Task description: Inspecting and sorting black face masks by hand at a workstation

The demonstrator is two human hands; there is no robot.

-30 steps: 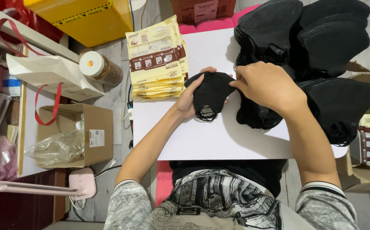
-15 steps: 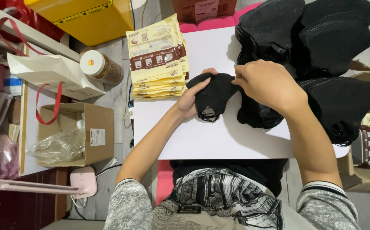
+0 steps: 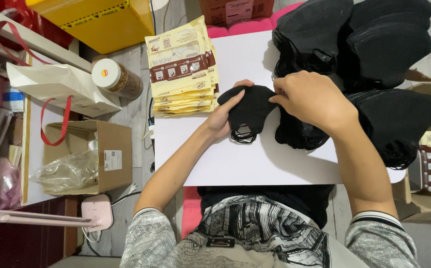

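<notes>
Overhead view of a person seated at a white bench (image 3: 235, 164), both forearms reaching forward. One black fabric face mask (image 3: 250, 110) lies near the middle of the bench, held between two hands. The left hand (image 3: 224, 115) grips its left edge, thumb on top and fingers curled under. The right hand (image 3: 310, 100) pinches the mask's upper right edge with fingertips pressed together. The mask is matte black, folded flat into a rounded cup shape, with thin black ear loops bunched in a tangle at its lower edge.

Just right of it, partly under the right hand, sits a small heap of black masks (image 3: 297, 134). Three larger piles of black masks (image 3: 374, 44) fill the bench's far right side; single masks in them cannot be counted. One stack of cream and brown flat packets (image 3: 183, 69) rests at the bench's far left corner, near the held mask. On the floor to the left stand one open cardboard box (image 3: 111, 159), one white-lidded jar (image 3: 113, 78) and one white paper bag with red handles (image 3: 61, 84).
</notes>
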